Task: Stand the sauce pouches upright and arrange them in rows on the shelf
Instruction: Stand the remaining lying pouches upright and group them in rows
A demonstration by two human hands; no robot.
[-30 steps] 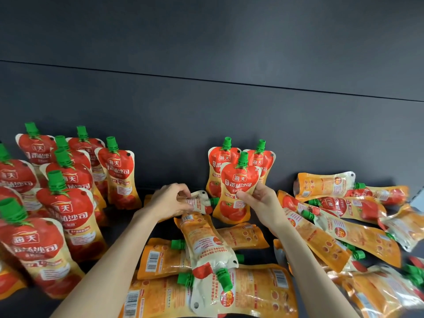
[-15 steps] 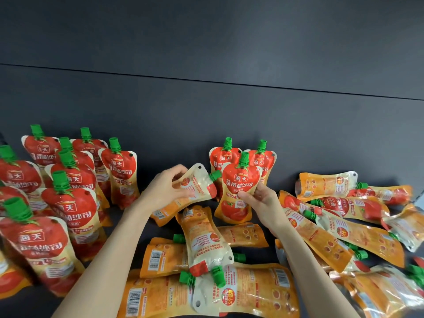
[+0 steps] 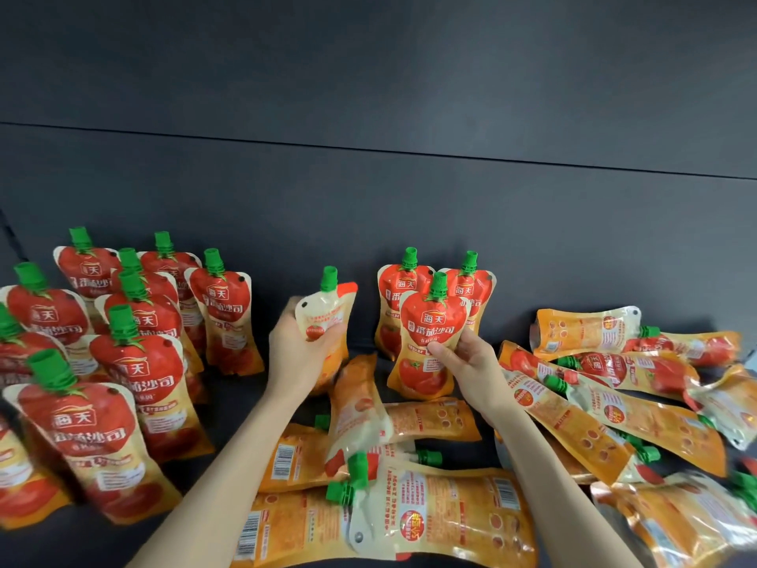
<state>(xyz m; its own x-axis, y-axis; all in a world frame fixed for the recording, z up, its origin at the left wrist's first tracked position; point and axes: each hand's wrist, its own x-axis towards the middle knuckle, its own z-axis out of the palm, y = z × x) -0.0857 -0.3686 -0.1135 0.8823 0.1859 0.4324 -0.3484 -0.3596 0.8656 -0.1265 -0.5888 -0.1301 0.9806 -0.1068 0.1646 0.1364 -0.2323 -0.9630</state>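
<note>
The lifted pouch (image 3: pixel 323 321) is gripped upright, back outward, in the left hand (image 3: pixel 305 356); the standing pouch (image 3: pixel 428 346) is pinched by the right hand (image 3: pixel 467 362). It is best turned label-forward and set base-flat alongside, toward the shelf (image 3: pixel 241 407) rear edge.

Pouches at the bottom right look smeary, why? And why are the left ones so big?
Head view: the lying pouches at bottom right smear, probably movement, like the bottom of the held pouch in the left hand; the standing pouch the right hand grips is sharp; at the head view's left edge, near pouches loom and lean outward, likely the wide-angle lens.
</note>
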